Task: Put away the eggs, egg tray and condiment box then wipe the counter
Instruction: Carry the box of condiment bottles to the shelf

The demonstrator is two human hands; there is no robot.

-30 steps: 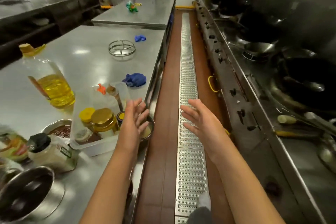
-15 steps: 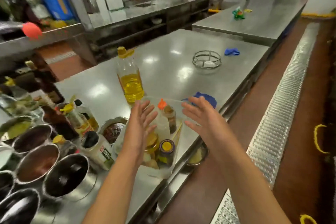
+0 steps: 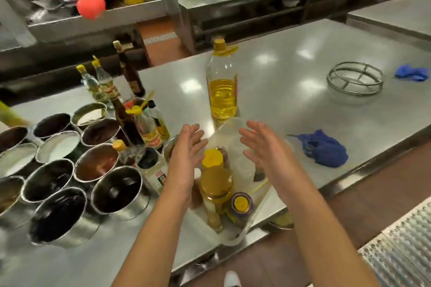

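Both hands hovered spread and empty, the left hand [image 3: 186,147] and right hand [image 3: 261,147] flanking the clear condiment box [image 3: 242,170] between them on the desk [image 3: 291,72]. Nothing appeared put away yet; the blue cloth [image 3: 324,149] lay beyond the right hand, wiping seemingly undone.

Commercial kitchen: long stainless steel counter [image 3: 291,58], more steel worktops and shelving behind, cluster of metal sauce pots [image 3: 70,177] at counter's left edge, oil bottle [image 3: 222,86], perforated floor drain grating [image 3: 401,254].
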